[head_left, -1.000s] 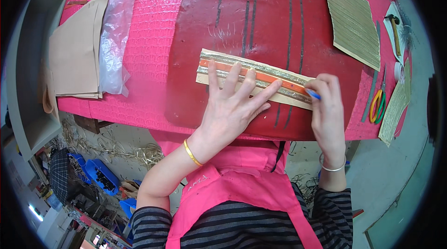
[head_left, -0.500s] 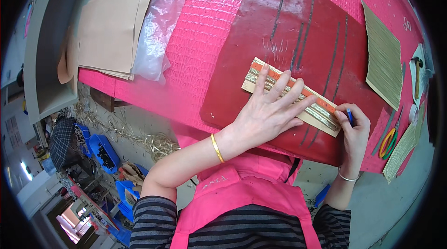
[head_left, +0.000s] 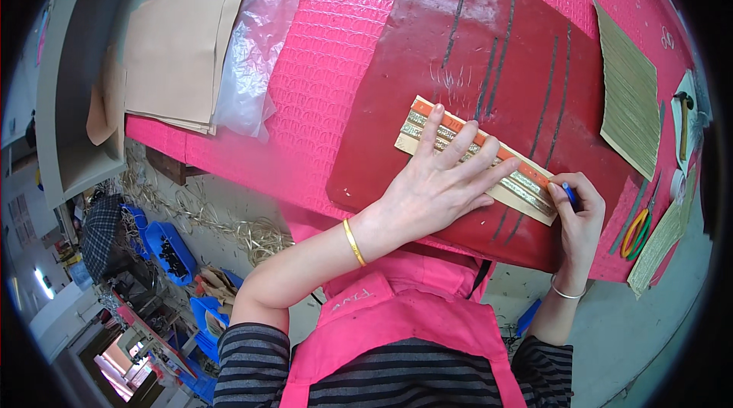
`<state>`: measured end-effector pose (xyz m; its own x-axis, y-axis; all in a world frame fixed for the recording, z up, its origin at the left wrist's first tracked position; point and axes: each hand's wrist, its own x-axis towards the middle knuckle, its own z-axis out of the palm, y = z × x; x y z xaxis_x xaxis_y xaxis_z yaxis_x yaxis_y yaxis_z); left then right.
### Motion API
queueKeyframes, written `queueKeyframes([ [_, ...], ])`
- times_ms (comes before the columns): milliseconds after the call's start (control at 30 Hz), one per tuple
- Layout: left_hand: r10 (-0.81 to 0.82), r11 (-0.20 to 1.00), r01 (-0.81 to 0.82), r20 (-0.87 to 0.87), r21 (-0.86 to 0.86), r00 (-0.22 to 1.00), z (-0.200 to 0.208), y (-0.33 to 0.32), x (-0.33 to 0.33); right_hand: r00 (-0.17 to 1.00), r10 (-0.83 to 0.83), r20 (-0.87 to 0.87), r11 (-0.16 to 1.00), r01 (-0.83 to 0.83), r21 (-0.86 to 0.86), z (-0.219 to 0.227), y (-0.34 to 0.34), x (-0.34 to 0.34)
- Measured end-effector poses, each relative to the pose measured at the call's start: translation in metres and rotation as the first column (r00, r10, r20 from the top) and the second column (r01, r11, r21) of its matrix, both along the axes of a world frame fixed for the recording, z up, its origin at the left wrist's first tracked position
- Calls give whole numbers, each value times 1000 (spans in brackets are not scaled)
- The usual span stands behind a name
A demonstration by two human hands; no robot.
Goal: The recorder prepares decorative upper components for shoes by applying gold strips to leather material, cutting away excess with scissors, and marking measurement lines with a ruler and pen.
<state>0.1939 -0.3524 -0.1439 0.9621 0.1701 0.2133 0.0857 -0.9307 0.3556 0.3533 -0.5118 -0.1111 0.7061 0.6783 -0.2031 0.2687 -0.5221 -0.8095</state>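
Gold-banded strip (head_left: 527, 194), orange band (head_left: 532, 171) along it: lay under left hand (head_left: 439, 188), fingers spread flat, gripping nothing. Blue pen-like tool (head_left: 569, 193): pinched in right hand (head_left: 582, 215) at strip's end. Strip looked whole; work done or left could not be told. Red mat (head_left: 450, 41): beneath both hands.

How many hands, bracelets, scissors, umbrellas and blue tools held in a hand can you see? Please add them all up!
Hands: 2, the left hand and the right hand
Bracelets: 2, a gold bracelet and a silver bracelet
Scissors: 1 pair
Checked umbrella: 1
Blue tool: 1
Total: 7
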Motion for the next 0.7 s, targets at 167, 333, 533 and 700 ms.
queueKeyframes([
  [167,-3,1000,3,16,-15,1000,1,-1,0,999,47,1,997,-47,-55,9,-4,3],
  [333,38,999,-39,54,18,998,3,0,5,960,-201,195,797,44,602,29,-15,23],
  [533,48,998,-49,18,43,999,5,-1,5,997,72,-9,930,-63,362,1,14,-3],
  [700,39,999,-38,-26,38,999,8,-2,7,958,133,255,924,-213,317,-13,16,-2],
])
